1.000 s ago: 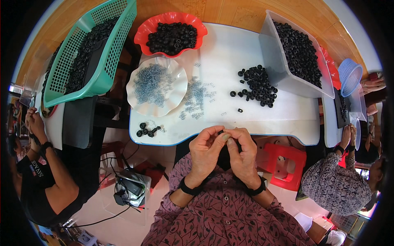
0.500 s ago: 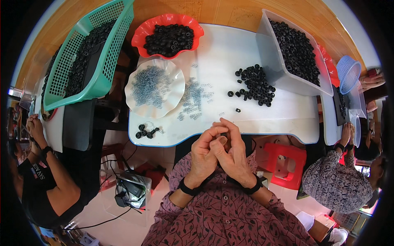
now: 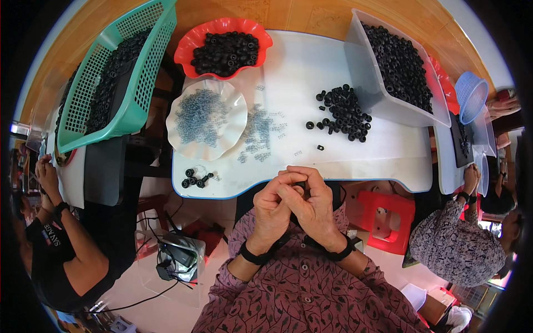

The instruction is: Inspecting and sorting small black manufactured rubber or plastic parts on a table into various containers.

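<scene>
My left hand [image 3: 273, 206] and my right hand [image 3: 312, 201] are pressed together at the near edge of the white table [image 3: 311, 66], fingers closed around a small black ring [image 3: 300, 185] that barely shows between them. A loose pile of black rings [image 3: 344, 115] lies on the table ahead to the right. Small clear-grey parts fill a white scalloped dish [image 3: 206, 117], and more are scattered [image 3: 256, 132] beside it. A few assembled black pieces [image 3: 195, 178] sit near the table's front left corner.
A red scalloped bowl [image 3: 223, 43] of black rings stands at the back, a clear bin [image 3: 395, 65] of rings at the right, a green mesh basket [image 3: 114, 72] at the left. Other people work at both sides. A red stool [image 3: 384, 217] stands below the table.
Both hands have drawn in and slid slightly left, closing tighter around the small ring. The rest of the table is unchanged.
</scene>
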A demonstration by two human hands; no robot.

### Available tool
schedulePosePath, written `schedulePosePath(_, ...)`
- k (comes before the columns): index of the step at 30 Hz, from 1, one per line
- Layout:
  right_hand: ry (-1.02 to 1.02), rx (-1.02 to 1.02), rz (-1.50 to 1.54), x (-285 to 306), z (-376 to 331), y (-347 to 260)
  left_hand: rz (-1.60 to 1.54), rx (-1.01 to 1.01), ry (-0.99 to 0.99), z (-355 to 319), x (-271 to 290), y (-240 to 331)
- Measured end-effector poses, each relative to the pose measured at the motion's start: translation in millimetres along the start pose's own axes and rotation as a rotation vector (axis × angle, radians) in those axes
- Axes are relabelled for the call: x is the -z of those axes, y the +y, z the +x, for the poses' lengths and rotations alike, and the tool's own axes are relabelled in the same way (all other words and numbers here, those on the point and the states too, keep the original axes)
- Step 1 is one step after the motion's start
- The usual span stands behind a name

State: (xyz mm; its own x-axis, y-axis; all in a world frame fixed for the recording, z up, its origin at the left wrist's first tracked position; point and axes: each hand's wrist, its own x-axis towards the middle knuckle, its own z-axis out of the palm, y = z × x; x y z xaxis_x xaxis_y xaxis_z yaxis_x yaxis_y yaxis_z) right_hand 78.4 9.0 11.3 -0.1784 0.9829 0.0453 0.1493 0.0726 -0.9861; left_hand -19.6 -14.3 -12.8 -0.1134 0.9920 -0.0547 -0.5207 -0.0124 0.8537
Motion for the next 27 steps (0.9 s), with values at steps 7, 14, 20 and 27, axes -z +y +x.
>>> schedulePosePath(7, 0.000, -0.018, -0.001, 1, -1, 1, -0.093, -0.010, -0.008, 1, 0, -3)
schedulePosePath(14, -0.041, 0.034, -0.032, 8, -11, -10, -0.397, 0.101, -0.117, 8, 4, 10)
schedulePosePath(20, 0.003, 0.140, -0.035, 11, -14, -13, -0.527, 0.130, -0.204, 8, 1, 14)
schedulePosePath(27, 0.047, 0.351, -0.180, 23, -8, -22, -0.412, 0.136, -0.074, 4, -3, 10)
